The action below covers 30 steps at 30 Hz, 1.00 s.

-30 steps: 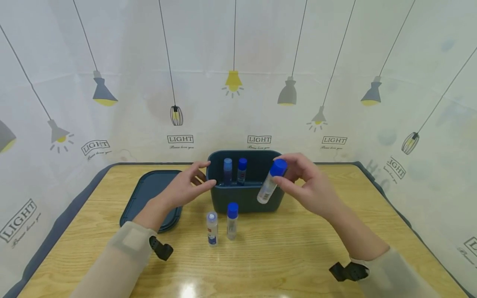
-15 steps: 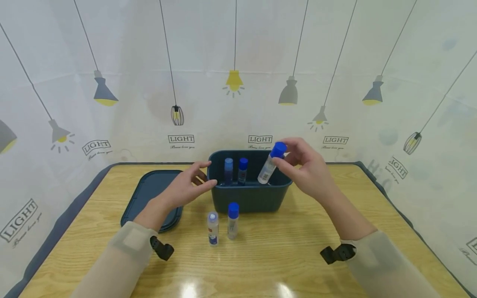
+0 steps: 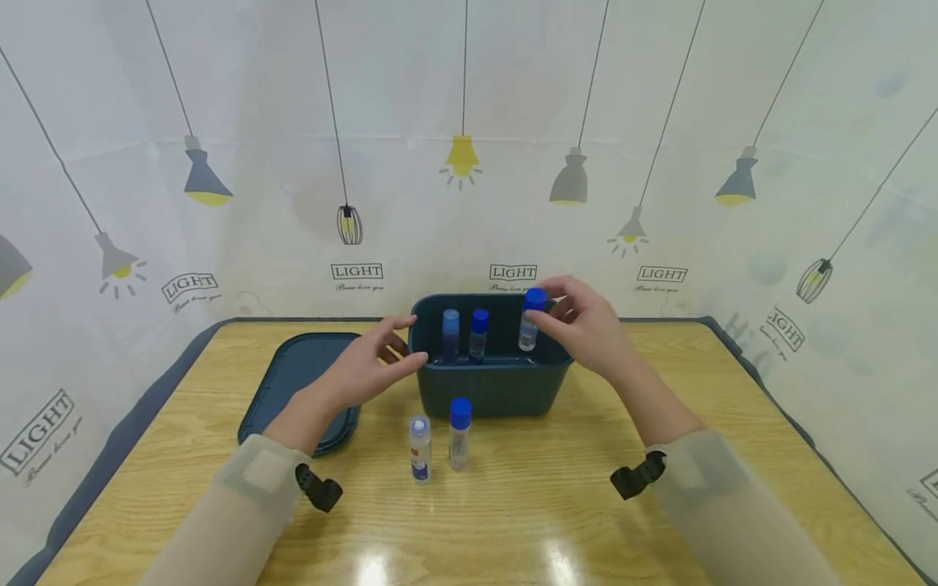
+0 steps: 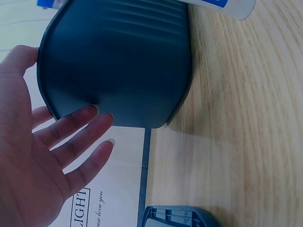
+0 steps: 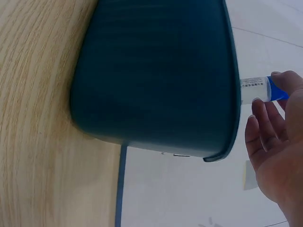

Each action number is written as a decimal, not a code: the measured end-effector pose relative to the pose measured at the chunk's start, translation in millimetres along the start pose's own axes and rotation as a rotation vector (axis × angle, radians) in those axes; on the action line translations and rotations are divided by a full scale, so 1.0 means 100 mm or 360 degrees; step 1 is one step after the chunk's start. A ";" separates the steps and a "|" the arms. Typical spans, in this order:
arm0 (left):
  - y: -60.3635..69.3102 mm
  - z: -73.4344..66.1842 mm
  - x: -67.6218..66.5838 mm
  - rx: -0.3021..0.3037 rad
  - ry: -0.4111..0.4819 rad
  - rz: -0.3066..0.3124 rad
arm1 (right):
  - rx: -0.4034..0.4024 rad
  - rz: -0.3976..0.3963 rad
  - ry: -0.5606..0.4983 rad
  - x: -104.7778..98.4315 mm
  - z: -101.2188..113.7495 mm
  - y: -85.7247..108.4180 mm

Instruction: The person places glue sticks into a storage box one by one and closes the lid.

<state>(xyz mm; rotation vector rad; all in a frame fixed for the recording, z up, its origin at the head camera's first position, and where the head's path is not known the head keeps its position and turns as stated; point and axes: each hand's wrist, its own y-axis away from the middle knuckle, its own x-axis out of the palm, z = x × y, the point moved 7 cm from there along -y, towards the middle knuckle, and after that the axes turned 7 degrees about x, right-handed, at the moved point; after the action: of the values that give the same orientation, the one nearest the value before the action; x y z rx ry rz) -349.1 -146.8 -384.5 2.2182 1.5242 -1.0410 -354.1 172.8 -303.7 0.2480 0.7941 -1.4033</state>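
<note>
My right hand (image 3: 589, 330) pinches the blue cap of a clear glue bottle (image 3: 528, 332), held upright inside the right part of the dark blue bin (image 3: 489, 392). In the right wrist view, the same bottle (image 5: 254, 90) shows past the bin's rim, with thumb and fingers of the hand (image 5: 279, 137) at its cap. My left hand (image 3: 362, 362) touches the bin's left end with spread fingers; the left wrist view shows this hand (image 4: 42, 151) against the bin wall (image 4: 118, 66). Inside the bin stand a light-blue-capped bottle (image 3: 450, 335) and a dark-blue-capped one (image 3: 479, 335).
In front of the bin, a clear-capped bottle (image 3: 420, 449) and a blue-capped bottle (image 3: 459, 434) stand upright on the wooden table (image 3: 513, 505). A dark blue lid (image 3: 293, 374) lies left of the bin, partly behind my left forearm. A printed curtain (image 3: 410, 98) hangs behind.
The right hand has carried its bottle from in front of the bin over the rim, then left and down inside, turning it from tilted to nearly upright. My left hand has stayed in place.
</note>
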 end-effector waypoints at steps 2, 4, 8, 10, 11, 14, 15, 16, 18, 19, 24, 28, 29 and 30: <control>0.00 0.00 0.00 0.0002 0.0003 0.0003 | 0.0012 0.0010 0.0030 0.03 -0.04 -0.04; 0.00 0.00 -0.01 0.0000 0.0005 0.0004 | 0.0022 0.0018 0.0049 0.05 -0.08 -0.08; -0.01 0.01 -0.01 0.0002 0.0005 -0.0001 | 0.0023 0.0035 0.0099 0.11 -0.15 -0.17; -0.01 0.01 0.00 0.0008 0.0002 -0.0002 | 0.0023 0.0052 0.0132 0.14 -0.18 -0.21; -0.01 0.02 0.00 0.0010 0.0000 -0.0001 | 0.0024 0.0058 0.0153 0.16 -0.19 -0.23; 0.00 0.01 0.00 0.0001 0.0004 -0.0005 | 0.0029 0.0078 0.0210 0.20 -0.23 -0.28; 0.00 0.00 0.00 0.0001 0.0008 -0.0004 | 0.0034 0.0085 0.0230 0.21 -0.24 -0.30; 0.00 0.00 0.00 -0.0003 0.0012 -0.0005 | 0.0038 0.0095 0.0248 0.23 -0.24 -0.31; 0.00 0.00 0.00 -0.0010 0.0018 -0.0003 | 0.0044 0.0124 0.0284 0.26 -0.24 -0.34; 0.00 0.00 0.00 -0.0011 0.0018 -0.0002 | 0.0044 0.0140 0.0304 0.28 -0.24 -0.35; 0.00 0.00 0.00 -0.0009 0.0013 -0.0003 | 0.0058 0.0197 0.0347 0.34 -0.25 -0.40; 0.00 0.00 0.00 -0.0009 0.0011 -0.0001 | 0.0067 0.0203 0.0357 0.37 -0.28 -0.42; 0.00 0.00 0.00 -0.0009 0.0012 -0.0001 | 0.0067 0.0206 0.0366 0.38 -0.29 -0.43; 0.00 0.00 0.00 -0.0008 0.0010 -0.0001 | 0.0067 0.0212 0.0378 0.40 -0.30 -0.43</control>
<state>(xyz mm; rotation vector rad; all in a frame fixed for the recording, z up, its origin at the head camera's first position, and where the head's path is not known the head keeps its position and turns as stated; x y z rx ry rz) -348.7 -146.8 -384.2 2.2197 1.5284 -1.0298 -406.5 151.9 -337.7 0.4982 0.9258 -1.2799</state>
